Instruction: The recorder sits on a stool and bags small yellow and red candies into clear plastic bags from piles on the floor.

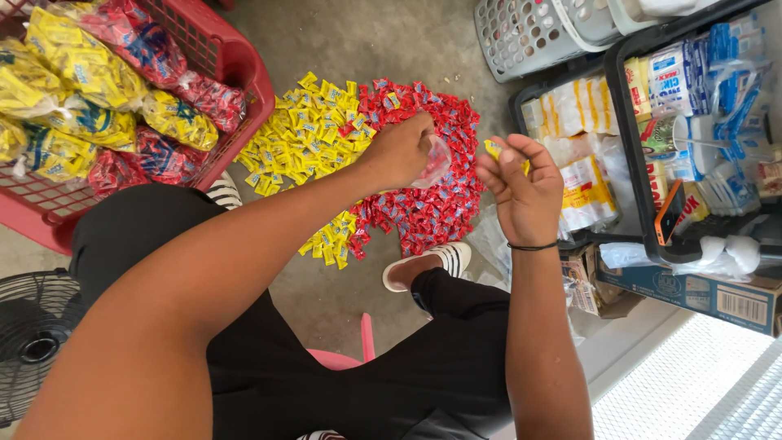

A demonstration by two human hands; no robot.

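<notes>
My left hand (403, 149) is closed around the mouth of a small clear plastic bag (434, 163) that has red candies inside. My right hand (521, 183) is beside it, pinching a yellow wrapped candy (494, 149) between the fingertips. Both hands hover over a pile of loose candies on the concrete floor, yellow ones (305, 134) on the left and red ones (428, 208) on the right. I sit with my legs in black trousers and a striped sandal (432, 262) next to the pile.
A red basket (236, 61) full of bagged yellow and red candies stands at the left. Black crates (627, 147) with packaged goods sit at the right, above a cardboard box (700, 293). A grey laundry basket (538, 33) is at the top, a black fan (32, 334) at lower left.
</notes>
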